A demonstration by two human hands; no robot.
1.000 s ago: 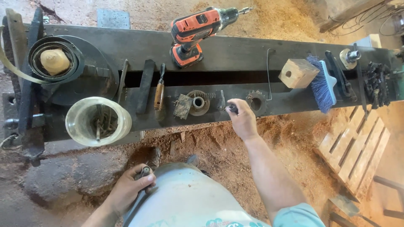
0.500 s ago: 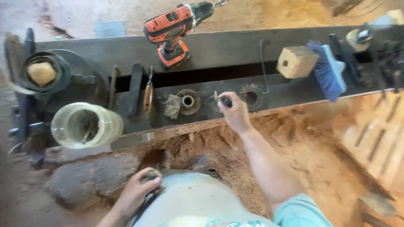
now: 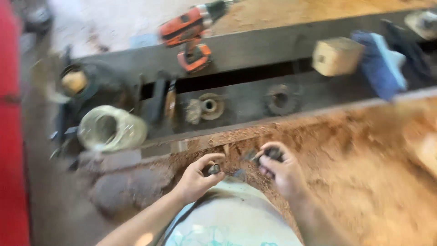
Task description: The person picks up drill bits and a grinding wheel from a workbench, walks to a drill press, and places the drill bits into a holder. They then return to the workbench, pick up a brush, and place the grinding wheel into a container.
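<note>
Withdrawn from the counter (image 3: 255,48) to above the lap: right hand (image 3: 277,171), fingers closed on a small dark metal part (image 3: 266,154), beside left hand (image 3: 198,177) pinching a second piece (image 3: 214,169); judged light, rigid, best pinched across the body.

I am watching through a single head-worn camera, looking steeply down and forward over the person's lap. It is sitting close above the left hand (image 3: 196,178) and right hand (image 3: 278,167), whose fingers are filling the lower middle. Beyond the fingertips, the dark bench (image 3: 282,45) is running tilted across the top, blurred.
</note>
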